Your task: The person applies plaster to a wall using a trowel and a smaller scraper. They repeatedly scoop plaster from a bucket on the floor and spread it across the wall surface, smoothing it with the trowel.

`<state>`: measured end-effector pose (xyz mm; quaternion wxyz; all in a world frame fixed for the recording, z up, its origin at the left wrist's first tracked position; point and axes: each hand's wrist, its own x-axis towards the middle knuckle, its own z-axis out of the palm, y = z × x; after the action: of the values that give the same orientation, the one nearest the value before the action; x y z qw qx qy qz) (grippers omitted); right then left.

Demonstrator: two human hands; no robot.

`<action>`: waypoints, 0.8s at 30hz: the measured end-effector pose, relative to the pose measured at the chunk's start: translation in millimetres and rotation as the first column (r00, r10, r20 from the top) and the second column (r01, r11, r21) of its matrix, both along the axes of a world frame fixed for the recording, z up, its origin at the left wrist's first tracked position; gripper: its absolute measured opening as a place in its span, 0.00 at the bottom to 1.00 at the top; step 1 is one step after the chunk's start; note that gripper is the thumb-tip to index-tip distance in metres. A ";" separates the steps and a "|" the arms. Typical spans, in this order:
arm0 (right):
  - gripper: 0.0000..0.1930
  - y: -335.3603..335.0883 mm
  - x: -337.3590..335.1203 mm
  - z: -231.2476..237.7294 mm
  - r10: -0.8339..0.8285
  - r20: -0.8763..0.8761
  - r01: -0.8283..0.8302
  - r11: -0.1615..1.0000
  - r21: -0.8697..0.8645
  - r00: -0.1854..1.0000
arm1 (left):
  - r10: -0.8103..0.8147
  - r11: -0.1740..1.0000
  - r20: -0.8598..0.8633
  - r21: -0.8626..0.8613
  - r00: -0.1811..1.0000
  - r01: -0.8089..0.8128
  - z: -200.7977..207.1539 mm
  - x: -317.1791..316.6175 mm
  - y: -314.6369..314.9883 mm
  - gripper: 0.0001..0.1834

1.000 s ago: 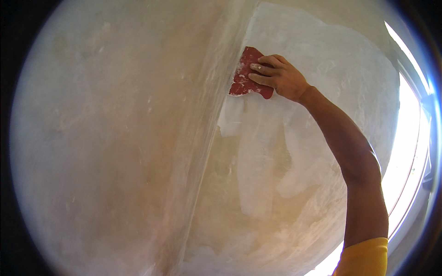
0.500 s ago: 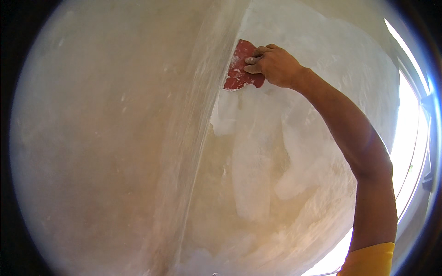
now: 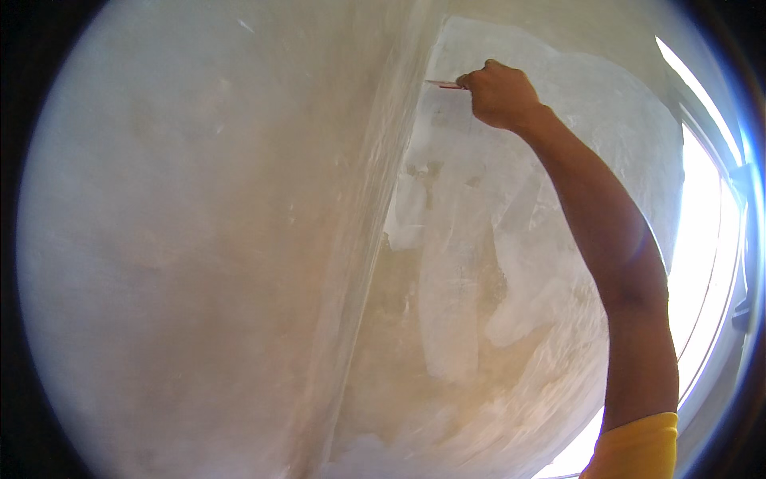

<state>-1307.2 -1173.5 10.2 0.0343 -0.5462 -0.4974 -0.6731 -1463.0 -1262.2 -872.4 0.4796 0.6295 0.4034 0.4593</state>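
High on the wall, my right hand (image 3: 503, 94) is closed around a red putty knife (image 3: 449, 84). The blade shows almost edge-on and points left, toward the corner line where two wall faces meet. Whether its edge touches the surface I cannot tell. Around and below the hand, the right wall face (image 3: 459, 327) carries pale, smooth patches of filler (image 3: 447, 271), with tan bare areas between them. My right arm reaches up from the lower right in a yellow sleeve (image 3: 634, 447). My left hand is out of view.
A broad beige wall face (image 3: 191, 239) fills the left side. The corner ridge (image 3: 351, 335) runs from top centre to the lower middle. At the far right stands a bright window opening (image 3: 702, 255) with a curved-looking frame.
My right hand has moved slightly up and right. The putty knife has turned from showing its broad red face to nearly edge-on. The view has shifted a little.
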 end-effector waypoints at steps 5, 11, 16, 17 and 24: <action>0.15 27.8 12.6 6.7 -0.072 -0.023 0.070 0.994 -0.081 0.997 | 0.017 1.000 0.003 0.012 1.000 -0.017 18.9 -3.6 1.2 0.21; 0.13 26.9 9.2 2.8 -0.152 -0.060 0.138 0.971 -0.196 0.987 | 0.038 0.999 0.009 0.014 0.999 -0.038 23.9 -5.3 -5.0 0.21; 0.11 16.8 1.1 -29.5 -0.120 -0.072 0.093 0.949 -0.302 0.990 | 0.067 0.997 0.018 0.028 0.998 -0.067 24.9 -8.0 -25.8 0.21; 0.09 14.4 0.3 -36.1 -0.070 -0.080 0.039 0.939 -0.341 0.994 | 0.077 0.996 0.019 0.033 0.997 -0.077 24.4 -7.8 -31.1 0.21; 0.12 7.8 12.4 -83.8 -0.087 -0.107 0.034 0.904 -0.426 0.990 | 0.102 0.991 0.067 0.079 0.993 -0.107 15.8 -2.3 -71.1 0.21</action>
<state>-1294.8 -1165.8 -73.6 -0.0750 -0.5965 -0.6111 -0.5149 -1465.3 -1333.3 -856.6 0.4409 0.6121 0.4013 0.5195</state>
